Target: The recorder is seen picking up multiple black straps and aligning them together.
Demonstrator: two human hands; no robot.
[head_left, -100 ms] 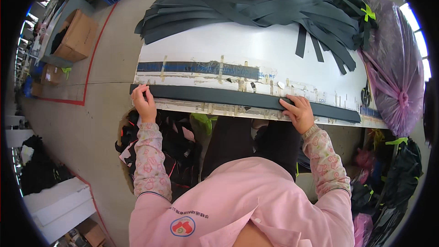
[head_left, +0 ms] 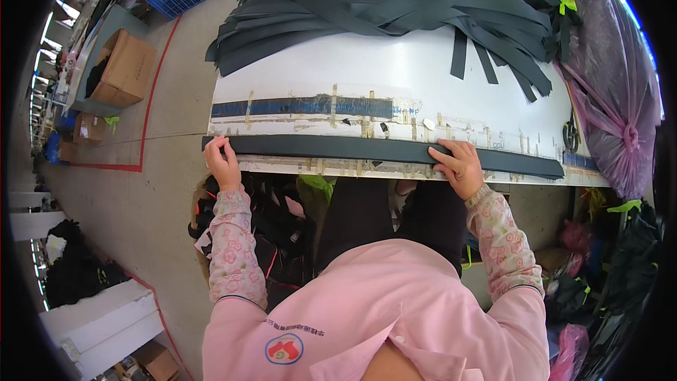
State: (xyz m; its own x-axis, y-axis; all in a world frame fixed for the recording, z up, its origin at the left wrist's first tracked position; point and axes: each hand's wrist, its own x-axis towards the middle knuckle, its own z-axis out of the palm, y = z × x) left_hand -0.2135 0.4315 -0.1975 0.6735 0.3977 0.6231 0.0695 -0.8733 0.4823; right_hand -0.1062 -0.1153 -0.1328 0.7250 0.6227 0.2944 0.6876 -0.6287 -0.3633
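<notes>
Strip flat under left hand and right hand

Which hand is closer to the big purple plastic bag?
The right hand. It presses on the long dark strip toward the bag's side of the white table. The left hand holds the strip's far end, away from the purple bag.
</notes>
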